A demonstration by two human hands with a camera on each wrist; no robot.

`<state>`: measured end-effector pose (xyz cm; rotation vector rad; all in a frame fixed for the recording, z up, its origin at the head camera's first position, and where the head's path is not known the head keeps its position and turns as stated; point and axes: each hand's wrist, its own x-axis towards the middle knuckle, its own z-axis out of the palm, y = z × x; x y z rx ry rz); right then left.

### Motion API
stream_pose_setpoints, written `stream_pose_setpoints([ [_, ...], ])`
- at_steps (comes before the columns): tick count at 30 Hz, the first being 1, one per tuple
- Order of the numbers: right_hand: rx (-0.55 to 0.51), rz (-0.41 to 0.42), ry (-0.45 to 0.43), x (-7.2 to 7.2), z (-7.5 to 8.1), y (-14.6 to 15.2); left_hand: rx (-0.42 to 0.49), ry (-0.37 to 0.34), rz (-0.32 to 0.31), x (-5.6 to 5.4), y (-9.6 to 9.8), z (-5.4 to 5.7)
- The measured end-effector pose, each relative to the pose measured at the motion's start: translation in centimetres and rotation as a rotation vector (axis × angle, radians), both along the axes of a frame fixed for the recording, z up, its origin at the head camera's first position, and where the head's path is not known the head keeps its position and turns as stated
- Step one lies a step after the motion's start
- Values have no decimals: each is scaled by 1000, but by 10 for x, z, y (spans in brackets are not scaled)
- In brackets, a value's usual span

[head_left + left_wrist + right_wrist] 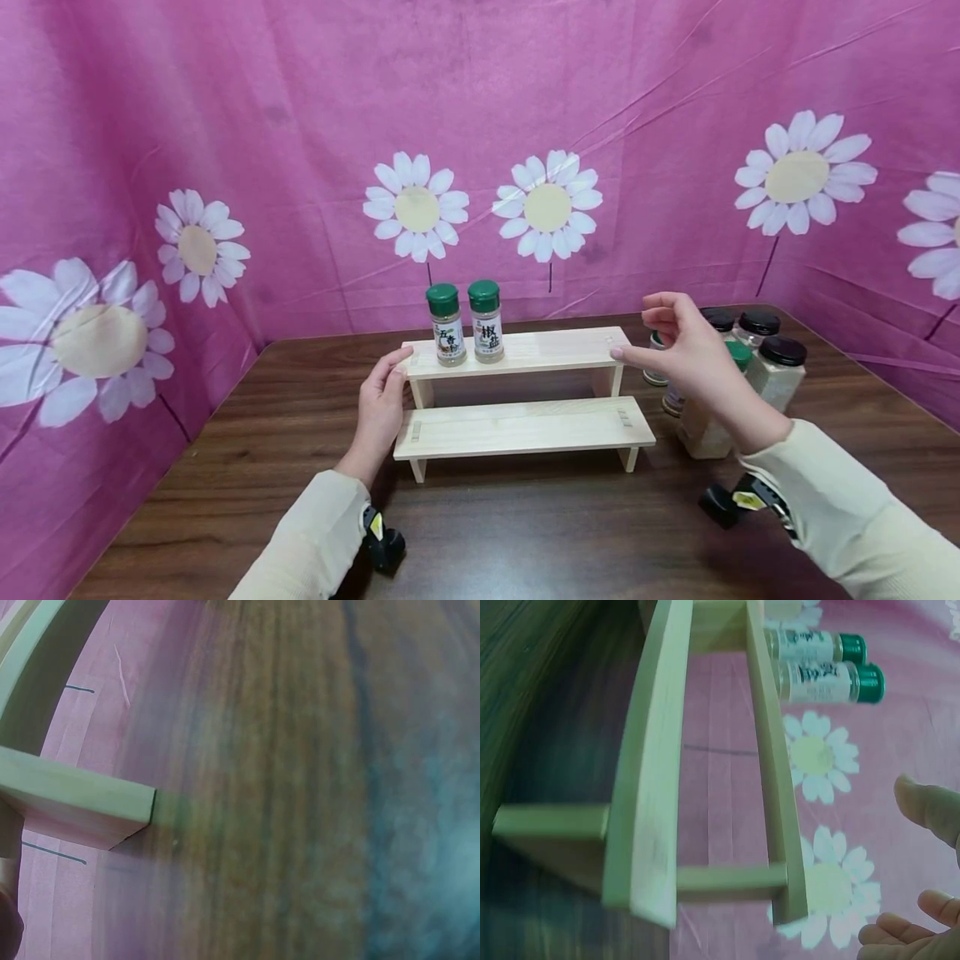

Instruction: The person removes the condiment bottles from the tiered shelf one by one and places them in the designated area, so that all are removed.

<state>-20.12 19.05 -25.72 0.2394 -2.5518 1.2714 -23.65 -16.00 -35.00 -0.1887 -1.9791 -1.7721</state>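
Observation:
A pale two-step wooden rack (525, 425) stands on the table. On the left half of its upper step are two small spice jars with green caps, one jar (448, 337) beside the other jar (487, 333). My left hand (381, 408) holds the left end of the upper step, fingertips at the corner and thumb close by. At the right end is my right hand (693, 354), fingers spread and holding nothing. In the right wrist view, the thumb (930, 810) shows apart from the rack.
Right of the rack, several jars cluster partly behind my right hand, including a black-lidded jar (780, 371) and a green-capped one (738, 354). A pink curtain (480, 100) with daisies hangs behind the brown wooden table (510, 533).

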Motion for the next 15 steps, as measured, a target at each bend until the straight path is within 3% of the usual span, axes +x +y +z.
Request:
stream_pose_setpoints([
  [5, -47, 31, -3, -6, 1, -19, -12, 4, 1, -1, 1, 1],
  [15, -265, 123, -39, -23, -11, -66, -11, -30, 30, 1, 1, 2],
])
